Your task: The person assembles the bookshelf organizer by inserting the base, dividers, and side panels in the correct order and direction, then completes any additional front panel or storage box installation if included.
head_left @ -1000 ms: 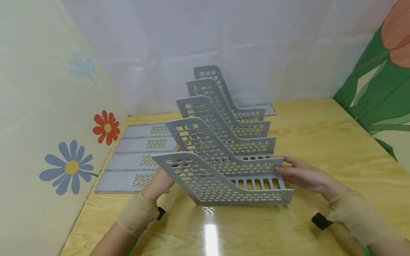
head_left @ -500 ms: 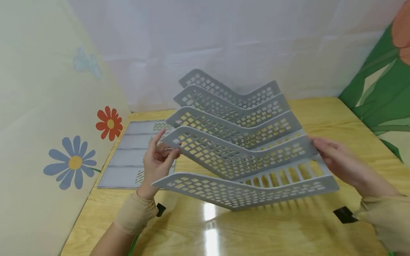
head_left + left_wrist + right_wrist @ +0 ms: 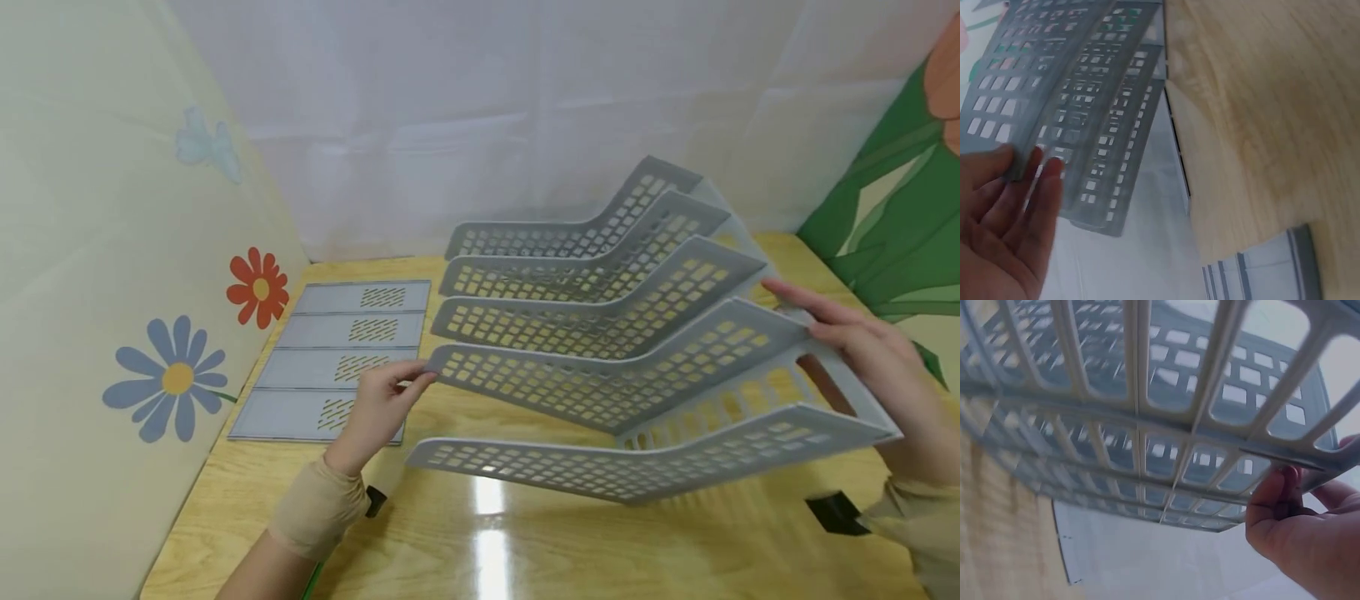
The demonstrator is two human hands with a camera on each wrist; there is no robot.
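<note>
A grey plastic file rack [image 3: 626, 363] with several perforated dividers is tilted above the table in the head view. Its base, with long slots, faces right. My left hand [image 3: 378, 412] pinches the left corner of the second divider from the front between thumb and fingers; the left wrist view shows this corner and the hand [image 3: 1007, 231] close up. At the rack's right end my right hand [image 3: 877, 358] grips the edge of the base. From below, the right wrist view shows the slotted base [image 3: 1138, 419] and my right hand's curled fingers at its rim.
A flat grey panel [image 3: 281, 367], split into long sections with slanted slots, lies on the left of the wooden table [image 3: 405, 542]. A pale wall with painted flowers [image 3: 178, 378] borders the left, and a white sheet [image 3: 465, 125] hangs behind.
The rack has been raised and turned clockwise, so its base now faces right. My right hand has moved right and up with it. My left hand has come to pinch a divider's corner.
</note>
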